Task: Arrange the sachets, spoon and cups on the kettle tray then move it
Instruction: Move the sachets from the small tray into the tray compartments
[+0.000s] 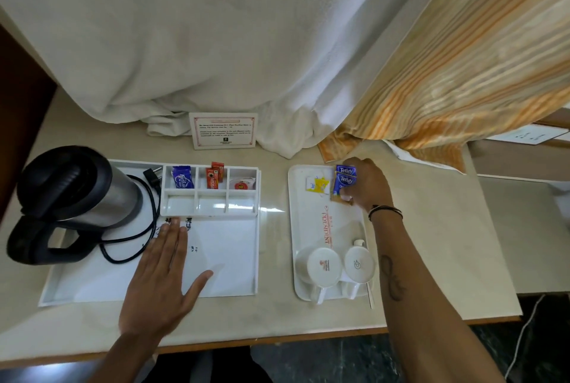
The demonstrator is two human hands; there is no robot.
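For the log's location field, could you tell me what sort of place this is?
Probably a hotel room: a black-and-steel electric kettle on a white compartmented tray, and a printed guest notice card.

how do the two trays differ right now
The kettle tray is squarish with a divided sachet rack at its back; the small tray is narrow, round-cornered and has red lettering. The kettle tray bears the kettle and racked sachets; the small tray holds two upturned cups and loose sachets. The left hand lies flat on the kettle tray; the right hand grips Tetley sachets over the small tray. Both are white.
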